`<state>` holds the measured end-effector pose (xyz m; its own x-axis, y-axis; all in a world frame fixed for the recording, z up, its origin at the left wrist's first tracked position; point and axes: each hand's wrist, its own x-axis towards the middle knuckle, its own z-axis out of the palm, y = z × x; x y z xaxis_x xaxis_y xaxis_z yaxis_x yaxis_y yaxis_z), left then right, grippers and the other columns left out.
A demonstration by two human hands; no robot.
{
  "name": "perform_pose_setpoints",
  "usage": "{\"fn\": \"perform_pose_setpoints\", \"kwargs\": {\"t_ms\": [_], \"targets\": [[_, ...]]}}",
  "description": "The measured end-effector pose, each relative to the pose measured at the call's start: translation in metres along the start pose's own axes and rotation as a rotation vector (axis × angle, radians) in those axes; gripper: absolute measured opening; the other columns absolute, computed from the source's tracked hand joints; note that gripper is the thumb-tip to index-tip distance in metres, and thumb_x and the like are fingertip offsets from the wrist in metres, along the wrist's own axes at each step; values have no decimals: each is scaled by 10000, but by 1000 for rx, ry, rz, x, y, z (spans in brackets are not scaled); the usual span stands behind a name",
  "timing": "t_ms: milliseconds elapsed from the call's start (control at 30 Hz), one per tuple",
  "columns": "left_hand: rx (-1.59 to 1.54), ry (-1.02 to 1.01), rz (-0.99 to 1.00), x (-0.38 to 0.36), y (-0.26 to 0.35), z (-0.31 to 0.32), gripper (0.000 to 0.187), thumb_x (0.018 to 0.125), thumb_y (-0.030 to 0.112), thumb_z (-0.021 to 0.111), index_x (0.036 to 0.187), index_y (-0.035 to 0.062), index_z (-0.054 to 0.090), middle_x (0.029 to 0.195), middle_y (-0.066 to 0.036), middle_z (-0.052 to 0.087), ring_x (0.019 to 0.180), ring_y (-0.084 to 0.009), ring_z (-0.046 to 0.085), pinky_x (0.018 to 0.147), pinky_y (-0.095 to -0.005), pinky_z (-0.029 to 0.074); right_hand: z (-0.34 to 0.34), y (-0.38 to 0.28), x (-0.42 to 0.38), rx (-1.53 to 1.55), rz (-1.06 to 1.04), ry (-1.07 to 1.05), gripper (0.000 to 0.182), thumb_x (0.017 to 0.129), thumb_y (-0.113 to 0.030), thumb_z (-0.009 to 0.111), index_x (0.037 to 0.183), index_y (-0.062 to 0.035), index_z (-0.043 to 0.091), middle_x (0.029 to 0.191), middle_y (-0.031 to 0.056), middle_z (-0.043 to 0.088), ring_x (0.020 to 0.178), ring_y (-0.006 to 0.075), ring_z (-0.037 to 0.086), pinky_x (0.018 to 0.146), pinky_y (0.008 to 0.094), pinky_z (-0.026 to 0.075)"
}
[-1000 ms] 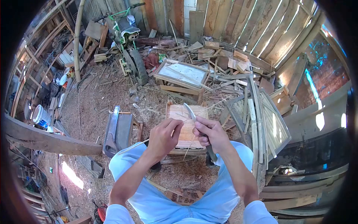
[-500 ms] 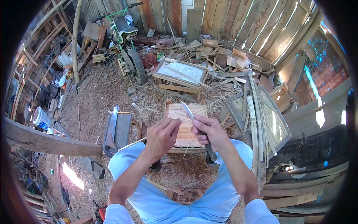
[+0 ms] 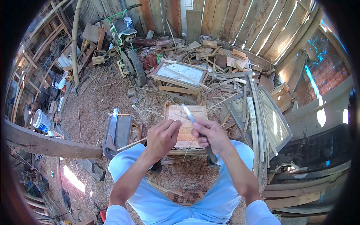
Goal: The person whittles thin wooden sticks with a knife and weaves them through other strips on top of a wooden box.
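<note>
My right hand (image 3: 210,134) is wrapped round a knife, its blade (image 3: 188,113) pointing up and away to the left. The dark handle (image 3: 211,154) runs down below the fist, over my right knee. My left hand (image 3: 163,135) is closed in a pinch on a thin wooden strip (image 3: 184,120), whose short end sticks out toward the knife. Most of that strip is hidden by the fingers. Both hands are held close together over a low wooden bench (image 3: 183,143), where thin slivers lie.
A handsaw (image 3: 111,138) lies on a small stool (image 3: 125,129) to the left. Ahead stands a framed white-topped table (image 3: 177,73) amid scrap wood (image 3: 225,60). A small motorbike (image 3: 132,62) is behind it. Long slats (image 3: 254,120) lean at the right.
The knife blade has swung slightly more upright and now catches the light. My right hand has shifted a little; the left hand stays almost still.
</note>
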<state>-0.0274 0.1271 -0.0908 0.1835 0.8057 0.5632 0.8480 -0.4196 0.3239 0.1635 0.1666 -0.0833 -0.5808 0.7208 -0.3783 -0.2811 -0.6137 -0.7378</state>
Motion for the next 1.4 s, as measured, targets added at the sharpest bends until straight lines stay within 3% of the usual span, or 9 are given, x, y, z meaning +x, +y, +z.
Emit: {"fn": "perform_pose_setpoints", "kwargs": {"t_ms": [133, 233, 533, 733, 1133, 1200, 1267, 1400], "targets": [[-57, 30, -18, -2, -3, 0, 83, 756, 44, 676, 830, 66, 644, 717, -59, 616, 663, -231, 621, 536, -334, 488, -7, -1, 3, -68, 69, 0, 254, 949, -157, 533, 1176, -47, 553, 725, -8, 524, 483, 24, 375, 393, 154, 290], [-63, 34, -29, -3, -5, -6, 78, 759, 38, 671, 828, 60, 641, 722, -66, 620, 665, -237, 623, 539, -337, 489, -28, -18, 3, 30, -61, 39, 270, 948, -171, 535, 1195, -63, 546, 721, -14, 502, 480, 21, 361, 394, 160, 292], [-71, 50, 11, -2, -3, -1, 77, 782, 66, 648, 849, 75, 611, 687, -45, 560, 623, -211, 583, 519, -332, 461, -11, -8, 4, 44, 61, -55, 264, 946, -175, 543, 1190, -74, 550, 733, -19, 505, 493, 19, 370, 395, 152, 292], [-51, 43, 7, -1, -1, 0, 87, 776, 67, 649, 854, 80, 611, 685, -47, 553, 621, -216, 579, 520, -337, 461, 6, 0, -1, -102, 70, 26, 284, 947, -158, 538, 1212, -55, 540, 729, -9, 513, 494, 22, 375, 396, 147, 293], [-90, 58, 13, -3, -12, -5, 77, 772, 57, 653, 839, 75, 618, 705, -50, 583, 642, -224, 600, 530, -335, 472, -28, -18, 1, -51, 2, 90, 307, 947, -143, 525, 1242, -58, 527, 725, -10, 507, 480, 25, 356, 395, 162, 291], [-93, 60, 1, -5, -17, -7, 73, 773, 57, 655, 833, 72, 617, 704, -50, 582, 638, -224, 598, 526, -336, 469, -44, -30, -2, 56, -142, 83, 314, 945, -145, 528, 1247, -60, 523, 736, -7, 507, 480, 24, 354, 392, 162, 291], [-88, 52, -9, -4, -19, -6, 69, 773, 57, 657, 826, 70, 615, 703, -51, 581, 634, -225, 595, 523, -337, 466, -42, -28, -5, 78, -145, 75, 316, 944, -140, 527, 1250, -61, 519, 743, -5, 505, 479, 27, 355, 392, 160, 294], [-99, 38, 40, 4, -10, 2, 73, 766, 54, 661, 822, 69, 616, 684, -50, 573, 620, -226, 588, 517, -339, 459, -13, -8, 0, -21, 5, 62, 304, 949, -131, 517, 1246, -68, 522, 740, -5, 507, 481, 27, 350, 396, 159, 289]]}}
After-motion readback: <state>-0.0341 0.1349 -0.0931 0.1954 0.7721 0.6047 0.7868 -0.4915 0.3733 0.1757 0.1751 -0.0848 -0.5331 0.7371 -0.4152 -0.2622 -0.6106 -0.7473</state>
